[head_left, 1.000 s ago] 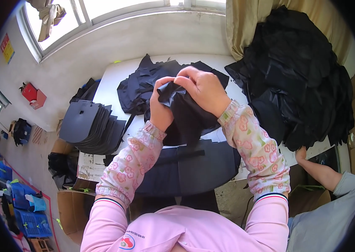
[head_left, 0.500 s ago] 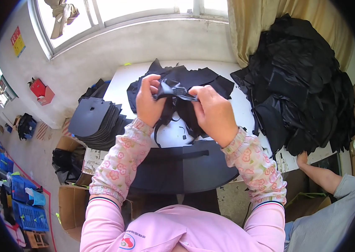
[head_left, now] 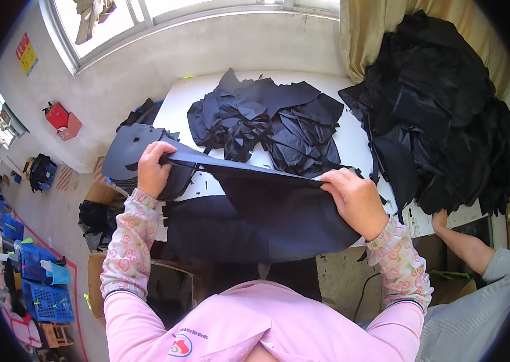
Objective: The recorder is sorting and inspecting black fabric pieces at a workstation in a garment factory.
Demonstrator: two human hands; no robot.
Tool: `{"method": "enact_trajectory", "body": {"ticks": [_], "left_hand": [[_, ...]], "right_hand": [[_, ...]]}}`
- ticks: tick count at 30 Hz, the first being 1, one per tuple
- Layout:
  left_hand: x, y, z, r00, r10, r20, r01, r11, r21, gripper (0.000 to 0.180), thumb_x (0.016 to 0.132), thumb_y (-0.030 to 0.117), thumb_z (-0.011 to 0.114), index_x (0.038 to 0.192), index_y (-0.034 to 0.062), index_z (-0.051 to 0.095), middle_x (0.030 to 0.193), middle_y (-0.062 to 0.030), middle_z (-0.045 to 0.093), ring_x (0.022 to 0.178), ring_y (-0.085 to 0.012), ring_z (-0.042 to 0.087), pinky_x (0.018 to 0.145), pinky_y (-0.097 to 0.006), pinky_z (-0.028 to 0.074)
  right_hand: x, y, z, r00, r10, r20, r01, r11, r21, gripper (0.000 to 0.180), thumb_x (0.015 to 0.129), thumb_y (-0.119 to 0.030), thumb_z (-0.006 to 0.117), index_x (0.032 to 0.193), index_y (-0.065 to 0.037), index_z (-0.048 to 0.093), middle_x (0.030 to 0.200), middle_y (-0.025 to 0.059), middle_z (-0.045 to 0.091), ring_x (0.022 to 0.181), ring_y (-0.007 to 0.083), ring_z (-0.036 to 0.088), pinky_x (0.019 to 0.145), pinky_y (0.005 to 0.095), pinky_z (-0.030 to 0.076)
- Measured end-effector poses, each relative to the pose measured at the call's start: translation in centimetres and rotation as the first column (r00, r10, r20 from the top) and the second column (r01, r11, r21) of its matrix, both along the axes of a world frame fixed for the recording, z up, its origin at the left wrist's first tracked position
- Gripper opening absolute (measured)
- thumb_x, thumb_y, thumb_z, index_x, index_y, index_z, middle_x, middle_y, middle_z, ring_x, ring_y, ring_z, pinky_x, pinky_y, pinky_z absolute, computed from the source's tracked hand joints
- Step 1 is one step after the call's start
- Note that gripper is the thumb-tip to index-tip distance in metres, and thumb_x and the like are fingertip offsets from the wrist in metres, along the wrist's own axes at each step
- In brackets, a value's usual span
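Note:
A black fabric panel (head_left: pixel 285 202) is stretched between my two hands, its straight upper edge pulled taut and its lower part hanging down. My left hand (head_left: pixel 154 169) pinches one end of that edge, close beside a stack of flat dark panels (head_left: pixel 128 148). At the other end, my right hand (head_left: pixel 356 202) grips the same edge, thumb and fingers closed. Below the held panel, another black fabric piece (head_left: pixel 197 229) lies along the near edge of the table. Behind my hands sits a loose pile of crumpled black fabric (head_left: pixel 267 114).
The white table (head_left: pixel 176 96) stands against the wall. A tall heap of black fabric (head_left: pixel 442 114) fills the right, with a co-worker's hand (head_left: pixel 440 220) at its lower edge. Blue crates (head_left: pixel 53 301) stand on the floor at left; a cardboard box (head_left: pixel 95 277) is beside the table.
My hands have moved apart and downward. The black fabric bunched between them before is now spread into a stretched panel.

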State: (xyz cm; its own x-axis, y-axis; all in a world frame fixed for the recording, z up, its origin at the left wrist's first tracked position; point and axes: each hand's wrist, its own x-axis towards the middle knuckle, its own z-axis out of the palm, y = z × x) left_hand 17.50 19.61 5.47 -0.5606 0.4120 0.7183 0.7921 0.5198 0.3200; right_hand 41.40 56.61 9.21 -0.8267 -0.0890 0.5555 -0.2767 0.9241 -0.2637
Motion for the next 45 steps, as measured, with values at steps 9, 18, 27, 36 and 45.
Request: {"method": "enact_trajectory", "body": {"ticks": [9,18,27,36,45], "left_hand": [[5.0,-9.8,3.1,0.525,0.108,0.844,0.511,0.754,-0.414,0.020,0.079,0.011,0.078,0.094,-0.0017,0.073,0.081,-0.0165,0.071,0.074,-0.0220,0.067,0.072,-0.032,0.052],[5.8,-9.8,-1.3,0.198,0.199,0.960,0.814,0.512,-0.274,0.033,0.084,0.026,0.078,0.085,-0.0058,0.068,0.065,-0.0173,0.059,0.059,-0.0144,0.048,0.061,-0.034,0.044],[0.3,-3.0,-7.5,0.265,0.294,0.918,0.552,0.735,-0.394,0.032,0.086,0.026,0.077,0.086,-0.0054,0.070,0.061,-0.0017,0.055,0.057,-0.0112,0.051,0.056,-0.031,0.045],[-3.0,-0.4,-10.7,0.215,0.374,0.902,0.517,0.740,-0.430,0.038,0.086,0.025,0.077,0.096,-0.0102,0.068,0.072,-0.0064,0.061,0.063,-0.0145,0.058,0.060,-0.032,0.051],[-3.6,-1.4,-12.0,0.280,0.356,0.891,0.458,0.767,-0.450,0.025,0.086,0.019,0.076,0.092,-0.0045,0.071,0.068,-0.0058,0.059,0.063,-0.0143,0.057,0.058,-0.031,0.049]], "right_hand": [[4.7,1.7,-1.8,0.592,0.507,0.626,-0.258,0.855,-0.449,0.025,0.085,-0.022,0.075,0.095,-0.002,0.064,0.076,0.0121,0.065,0.067,0.0255,0.063,0.061,0.0339,0.049],[3.8,4.0,-4.7,0.010,0.723,0.691,-0.012,0.691,-0.723,0.024,0.088,-0.014,0.075,0.102,0.002,0.064,0.081,0.0021,0.067,0.074,0.0060,0.056,0.069,0.0256,0.048],[-2.2,6.4,-9.4,0.726,-0.044,0.686,0.023,0.999,0.039,0.025,0.074,-0.020,0.078,0.090,-0.006,0.066,0.085,0.0137,0.069,0.085,0.0327,0.067,0.071,0.0423,0.051],[-3.0,4.4,-12.5,0.911,-0.271,0.312,0.135,0.908,0.397,0.018,0.075,-0.015,0.071,0.088,-0.006,0.063,0.091,0.0113,0.067,0.095,0.0282,0.065,0.084,0.0425,0.048],[1.7,-1.0,-16.0,0.729,0.001,0.684,-0.120,0.985,0.127,0.116,0.065,-0.054,0.083,0.156,-0.019,0.021,0.163,0.0141,0.014,0.150,0.0383,0.012,0.114,0.0686,0.012]]}}
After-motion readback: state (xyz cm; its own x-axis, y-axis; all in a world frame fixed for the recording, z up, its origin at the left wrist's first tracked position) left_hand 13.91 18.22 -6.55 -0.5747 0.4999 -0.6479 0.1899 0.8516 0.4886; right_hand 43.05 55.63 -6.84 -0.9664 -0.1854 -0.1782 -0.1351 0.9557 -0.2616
